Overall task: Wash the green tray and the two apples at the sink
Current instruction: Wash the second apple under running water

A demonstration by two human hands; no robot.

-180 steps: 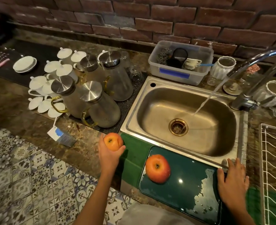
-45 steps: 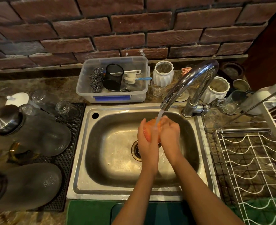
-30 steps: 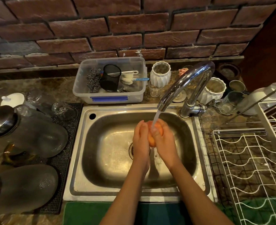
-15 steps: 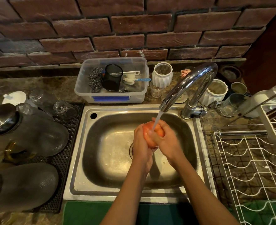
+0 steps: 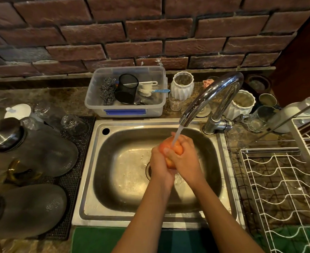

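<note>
Head view: both hands clasp one round orange-red apple over the stainless steel sink, under the stream from the curved chrome faucet. Compared with half a second ago, the right hand now wraps further over the fruit while the left hand cups it from below. Only a dark green tray edge shows at the bottom, between the forearms.

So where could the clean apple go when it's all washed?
The white wire rack right of the sink looks bare. The mat on the left is crowded with jugs and glasses. Behind the sink, a tub and white pots fill the counter.
</note>
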